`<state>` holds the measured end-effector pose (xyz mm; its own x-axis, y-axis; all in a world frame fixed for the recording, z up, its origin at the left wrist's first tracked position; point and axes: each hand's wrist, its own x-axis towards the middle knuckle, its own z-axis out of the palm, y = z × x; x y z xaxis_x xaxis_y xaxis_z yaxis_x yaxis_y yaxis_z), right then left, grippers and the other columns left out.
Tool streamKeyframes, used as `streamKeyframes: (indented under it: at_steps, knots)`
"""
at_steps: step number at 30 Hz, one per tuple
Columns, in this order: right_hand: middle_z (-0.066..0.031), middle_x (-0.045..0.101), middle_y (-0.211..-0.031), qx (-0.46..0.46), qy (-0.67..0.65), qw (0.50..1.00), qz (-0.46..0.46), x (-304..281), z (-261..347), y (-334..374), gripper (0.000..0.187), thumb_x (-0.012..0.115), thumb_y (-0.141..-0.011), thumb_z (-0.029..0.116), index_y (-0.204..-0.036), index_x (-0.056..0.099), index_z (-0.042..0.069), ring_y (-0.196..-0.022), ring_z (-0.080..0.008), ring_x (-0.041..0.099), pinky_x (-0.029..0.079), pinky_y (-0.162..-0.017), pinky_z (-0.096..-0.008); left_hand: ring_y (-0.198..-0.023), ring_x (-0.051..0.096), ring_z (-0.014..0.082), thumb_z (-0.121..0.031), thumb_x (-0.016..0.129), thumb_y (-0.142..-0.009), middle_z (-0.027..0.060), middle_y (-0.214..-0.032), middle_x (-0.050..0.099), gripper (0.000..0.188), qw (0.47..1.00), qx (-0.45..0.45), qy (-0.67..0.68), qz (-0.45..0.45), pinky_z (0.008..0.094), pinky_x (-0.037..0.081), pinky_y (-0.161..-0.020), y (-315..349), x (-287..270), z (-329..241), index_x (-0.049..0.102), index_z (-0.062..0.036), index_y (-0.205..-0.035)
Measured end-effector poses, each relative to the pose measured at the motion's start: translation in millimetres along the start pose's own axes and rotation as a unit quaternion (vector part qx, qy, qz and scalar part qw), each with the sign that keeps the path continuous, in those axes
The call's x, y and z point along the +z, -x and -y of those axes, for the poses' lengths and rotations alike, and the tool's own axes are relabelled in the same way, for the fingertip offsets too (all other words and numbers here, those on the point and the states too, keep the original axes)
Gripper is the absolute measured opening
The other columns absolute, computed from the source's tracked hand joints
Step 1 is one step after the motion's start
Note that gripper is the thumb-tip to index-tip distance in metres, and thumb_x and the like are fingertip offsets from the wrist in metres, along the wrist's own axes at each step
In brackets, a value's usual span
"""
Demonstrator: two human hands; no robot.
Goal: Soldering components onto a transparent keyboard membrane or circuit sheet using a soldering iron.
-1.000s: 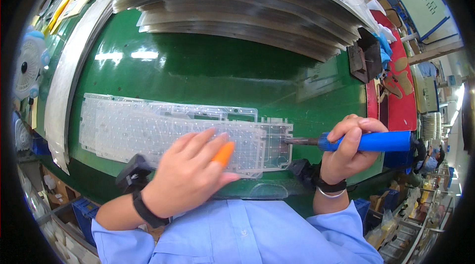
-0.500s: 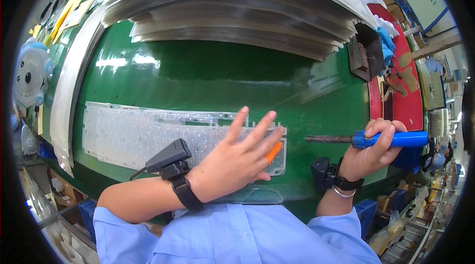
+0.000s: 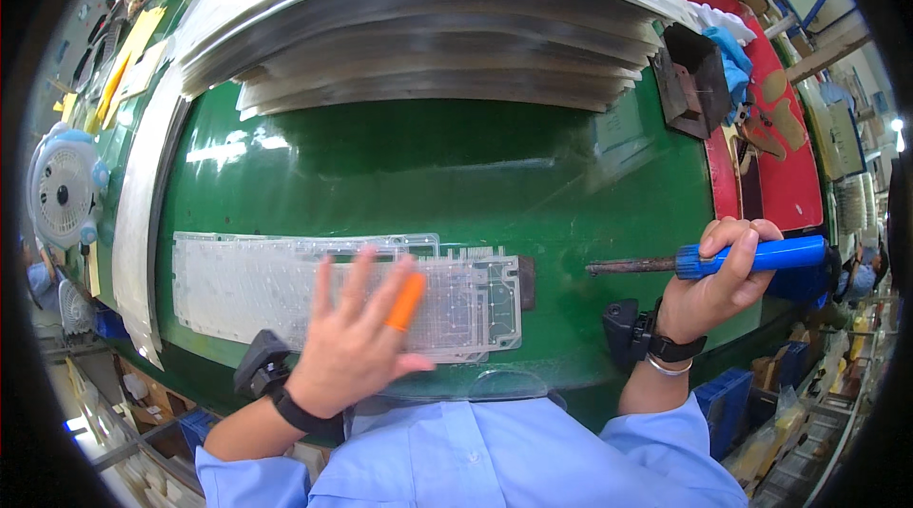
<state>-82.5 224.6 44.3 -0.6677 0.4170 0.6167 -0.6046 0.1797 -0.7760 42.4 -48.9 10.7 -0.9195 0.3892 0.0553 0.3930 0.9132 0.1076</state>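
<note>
Thin see-through sheets [image 3: 257, 294] with printed circuit traces lie overlapped on the green table, their right ends staggered. My left hand [image 3: 350, 351] is spread over the middle of these sheets, fingers apart and slightly blurred. An orange finger sleeve [image 3: 406, 302] covers one of its fingers. In my right hand [image 3: 720, 284] is a blue-handled soldering iron [image 3: 632, 265], its dark tip pointing left above the table. Just past the right end of the sheets sits a small dark block [image 3: 528, 283], partly covered by them.
Large stacked sheets [image 3: 437, 42] arch across the back of the table. A long metal strip [image 3: 143, 223] lies at the left, beside a white fan [image 3: 65, 186]. At the back right stand a dark metal box [image 3: 692, 85] and a red board [image 3: 787, 156].
My left hand has moved left along the sheets, and their right ends now sit further left and more staggered. The dark block has come into sight. My right hand still holds the iron.
</note>
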Motion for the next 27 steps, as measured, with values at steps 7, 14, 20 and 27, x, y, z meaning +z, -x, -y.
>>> streamKeyframes:
  at_steps: [7,14,20,27]
  knots:
    - [-0.0024,0.045,-0.057,-0.010,-0.015,1.000,0.014,-2.0,0.3,0.9,0.015,0.049,-0.088,0.016,-0.097,0.044,0.004,-0.052,-0.0088,0.040,0.031,-0.051,-0.0230,-0.122,0.040,0.0396,-0.059,0.040,-0.084,0.0186,-0.127,0.047,0.068,0.997,-0.035,-0.072,-0.019,0.0555,0.027,-0.099,19.1,-14.8,17.4,0.061,0.0040,-0.102]
    - [-0.0027,0.045,-0.057,0.002,-0.023,1.000,0.003,-1.2,-2.3,0.9,0.015,0.048,-0.089,0.015,-0.097,0.044,0.004,-0.052,-0.0089,0.040,0.030,-0.051,-0.0232,-0.115,0.049,0.0280,-0.037,0.062,-0.079,0.0114,-0.124,0.052,0.045,0.980,0.189,0.065,-0.006,0.0373,0.043,-0.087,-12.3,7.6,-8.9,0.056,-0.0055,-0.111]
    - [-0.0024,0.046,-0.057,0.001,-0.034,0.999,0.003,-4.7,1.0,-0.9,0.013,0.047,-0.089,0.015,-0.096,0.043,0.005,-0.052,-0.0082,0.039,0.030,-0.051,-0.0229,-0.104,0.056,0.0271,-0.025,0.067,-0.077,0.0133,-0.115,0.057,0.037,0.976,0.180,0.106,-0.067,0.0372,0.048,-0.083,-14.7,8.2,-12.5,0.058,-0.0035,-0.106]
    - [-0.0022,0.046,-0.057,0.001,-0.048,0.999,0.022,-7.7,0.2,0.2,0.010,0.046,-0.090,0.011,-0.096,0.042,0.005,-0.050,-0.0083,0.041,0.031,-0.048,-0.0227,-0.104,0.056,0.0301,-0.014,0.068,-0.070,0.0137,-0.111,0.059,0.040,0.957,0.088,-0.056,-0.272,0.0389,0.049,-0.086,-74.3,-75.0,38.8,0.059,0.0000,-0.106]
